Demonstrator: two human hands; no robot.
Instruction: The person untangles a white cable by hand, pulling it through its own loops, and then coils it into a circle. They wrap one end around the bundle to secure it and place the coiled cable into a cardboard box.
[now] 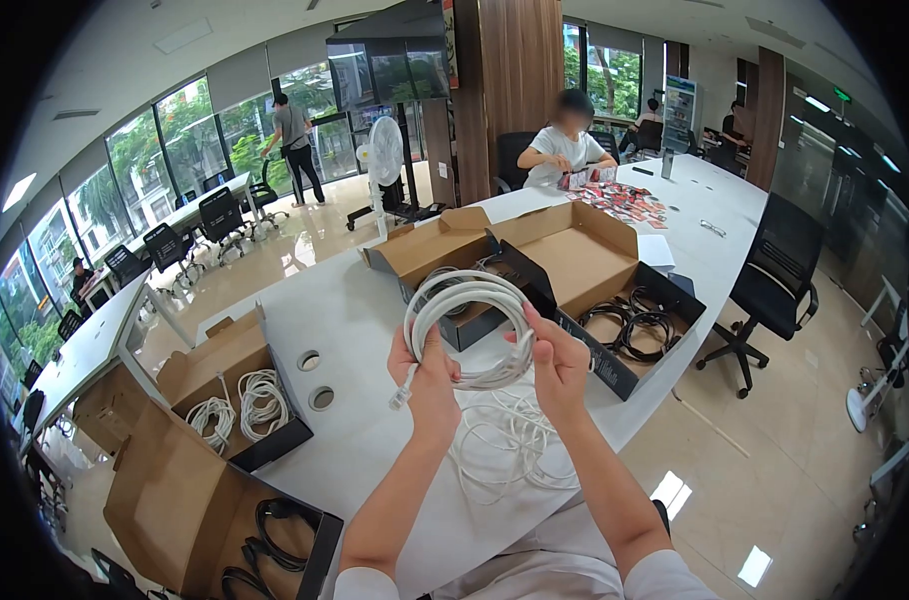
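Note:
A coiled white network cable (467, 282) is held up over the table between my two hands. My left hand (427, 375) is closed round the left side of the coil, with a clear plug (399, 399) hanging by the wrist. On the coil's right side, my right hand (557, 365) grips the loops with thumb and fingers. Beneath my hands a loose tangle of white cable (505, 440) lies on the white table (375, 470). Just behind the coil stands an open box (440, 245), its contents partly hidden by the coil.
Boxes with white cables (237, 410) and black cables (275, 555) stand left; another box of black cables (635, 325) is at right. Across the table a seated person (570, 150) handles red packets (620, 200). A black chair (775, 280) stands by the right edge.

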